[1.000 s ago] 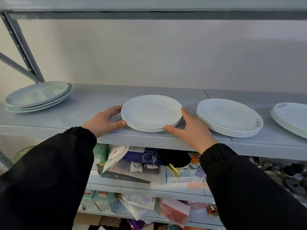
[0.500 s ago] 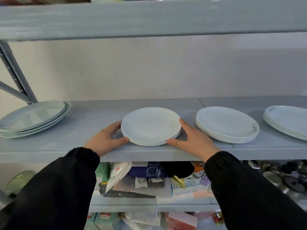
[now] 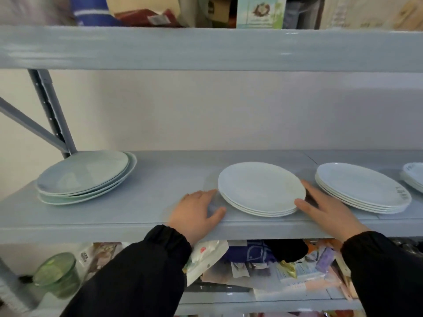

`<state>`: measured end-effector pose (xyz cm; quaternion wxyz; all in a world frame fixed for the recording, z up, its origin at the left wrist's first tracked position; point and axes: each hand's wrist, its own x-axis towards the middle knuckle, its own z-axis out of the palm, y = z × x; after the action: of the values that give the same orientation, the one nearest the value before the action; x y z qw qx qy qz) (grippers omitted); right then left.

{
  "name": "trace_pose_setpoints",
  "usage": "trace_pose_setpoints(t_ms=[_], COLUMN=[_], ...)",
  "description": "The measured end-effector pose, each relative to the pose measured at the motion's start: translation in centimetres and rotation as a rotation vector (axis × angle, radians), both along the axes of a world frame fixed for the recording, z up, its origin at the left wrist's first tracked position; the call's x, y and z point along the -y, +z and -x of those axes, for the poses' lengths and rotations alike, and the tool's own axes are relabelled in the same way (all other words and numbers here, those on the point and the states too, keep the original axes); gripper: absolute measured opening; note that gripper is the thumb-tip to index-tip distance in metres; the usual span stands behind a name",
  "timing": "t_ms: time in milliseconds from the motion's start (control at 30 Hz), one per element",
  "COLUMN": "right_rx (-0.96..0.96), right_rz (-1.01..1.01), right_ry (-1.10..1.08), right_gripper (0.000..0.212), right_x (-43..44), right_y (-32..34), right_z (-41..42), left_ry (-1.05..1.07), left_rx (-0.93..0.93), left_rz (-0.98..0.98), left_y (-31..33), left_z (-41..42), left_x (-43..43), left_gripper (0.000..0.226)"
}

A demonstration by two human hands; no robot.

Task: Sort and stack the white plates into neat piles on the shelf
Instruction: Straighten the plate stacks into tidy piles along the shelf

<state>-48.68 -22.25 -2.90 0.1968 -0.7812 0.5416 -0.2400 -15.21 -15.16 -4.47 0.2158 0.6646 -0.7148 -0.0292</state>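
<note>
A small pile of white plates point(image 3: 261, 187) rests on the grey shelf point(image 3: 174, 179), near its front edge. My left hand point(image 3: 196, 209) lies flat on the shelf just left of the pile, fingers apart, a little off the rim. Spread at the pile's right side is my right hand point(image 3: 322, 207), its thumb touching the lower rim. To the right stands a taller pile of white plates point(image 3: 361, 187). A third white pile point(image 3: 414, 177) is cut off by the right edge. At the far left sits a stack of pale green plates point(image 3: 84, 177).
The shelf above point(image 3: 206, 49) hangs low over the plates and carries boxes and bags. A grey upright post with a diagonal brace point(image 3: 50, 113) stands behind the green stack. Below, packets point(image 3: 251, 261) and a green glass jar point(image 3: 57, 275) crowd the lower shelf.
My left hand has come off the middle pile's rim and now lies flat beside it. My right hand has loosened its hold. The view has tilted upward, showing the upper shelf.
</note>
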Motion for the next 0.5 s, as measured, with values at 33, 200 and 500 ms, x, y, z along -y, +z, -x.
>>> trace_pose_setpoints(t_ms=[33, 200, 500], right_rx=[0.011, 0.050, -0.333], right_rz=[-0.002, -0.013, 0.110], right_ry=[-0.011, -0.079, -0.025], right_gripper=[0.076, 0.072, 0.087], right_x=[-0.4, -1.7, -0.1], right_y=[0.0, 0.3, 4.1], right_z=[-0.2, -1.5, -6.1], left_ry=[-0.006, -0.004, 0.122], left_rx=[0.040, 0.156, 0.135], left_rz=[-0.001, -0.057, -0.028], left_y=[0.1, 0.3, 3.3], left_z=[-0.5, -3.2, -4.9], left_x=[-0.1, 0.0, -0.4], left_gripper=[0.066, 0.074, 0.075])
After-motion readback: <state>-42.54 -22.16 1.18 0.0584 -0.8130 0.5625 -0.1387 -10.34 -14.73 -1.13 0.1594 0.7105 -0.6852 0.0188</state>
